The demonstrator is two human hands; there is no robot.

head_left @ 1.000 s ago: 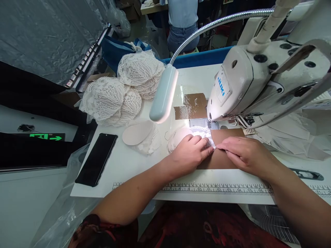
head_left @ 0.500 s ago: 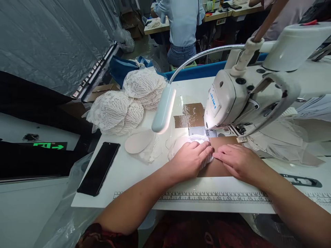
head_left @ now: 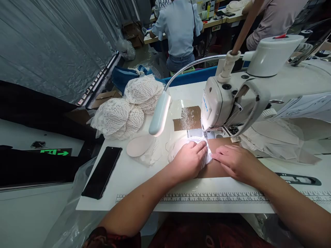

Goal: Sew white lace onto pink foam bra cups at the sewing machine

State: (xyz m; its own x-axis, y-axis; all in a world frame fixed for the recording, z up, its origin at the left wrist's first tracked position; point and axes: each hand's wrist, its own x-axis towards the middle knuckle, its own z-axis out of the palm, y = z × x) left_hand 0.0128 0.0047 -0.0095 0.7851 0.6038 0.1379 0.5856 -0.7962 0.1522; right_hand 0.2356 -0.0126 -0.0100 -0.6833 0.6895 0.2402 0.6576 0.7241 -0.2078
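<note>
White lace fabric [head_left: 178, 148] lies under the needle area of a white sewing machine [head_left: 214, 103]. My left hand [head_left: 190, 158] presses on the lace just in front of the needle, its fingers together. My right hand [head_left: 231, 160] has its fingers closed at the lace's right edge, over a brown patch [head_left: 214, 168] of the table. Its fingertips pinch that edge. A lit lamp [head_left: 160, 113] hangs left of the machine. Beside my left hand, a pale oval piece [head_left: 138, 146] rests partly on more lace.
Lace stacks [head_left: 111, 115] stand at the back left, with a black phone [head_left: 102, 172] nearer the front. A printed ruler [head_left: 201, 198] runs along the table's front edge. Pale fabric pieces [head_left: 274, 137] lie right of the machine. A person in light blue [head_left: 179, 31] sits beyond.
The view has shifted, so the machine appears further left and more of the background shows. My left fingers have moved slightly apart from my right fingertips, baring more lace between them.
</note>
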